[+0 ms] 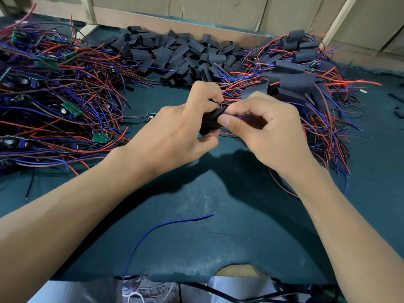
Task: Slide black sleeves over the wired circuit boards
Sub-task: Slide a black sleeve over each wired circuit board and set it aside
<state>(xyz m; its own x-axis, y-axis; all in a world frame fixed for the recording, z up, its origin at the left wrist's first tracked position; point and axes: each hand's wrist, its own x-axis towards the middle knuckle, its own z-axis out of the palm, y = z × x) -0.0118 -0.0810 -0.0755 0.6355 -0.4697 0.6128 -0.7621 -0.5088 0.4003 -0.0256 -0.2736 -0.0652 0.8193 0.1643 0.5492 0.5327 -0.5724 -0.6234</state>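
left hand (175,127) gripping flat black sleeve (211,121), thin wires (244,116)

On the table (196,237), a heap of bare wired circuit boards (54,88) lies to the left, a pile of loose sleeves (175,53) at the back centre, and sleeved boards (295,79) to the right. Both hands meet between the heaps (left hand (175,132), right hand (269,130)), touching one sleeve (211,121). A single stray wire (157,230) lies nearer the person.
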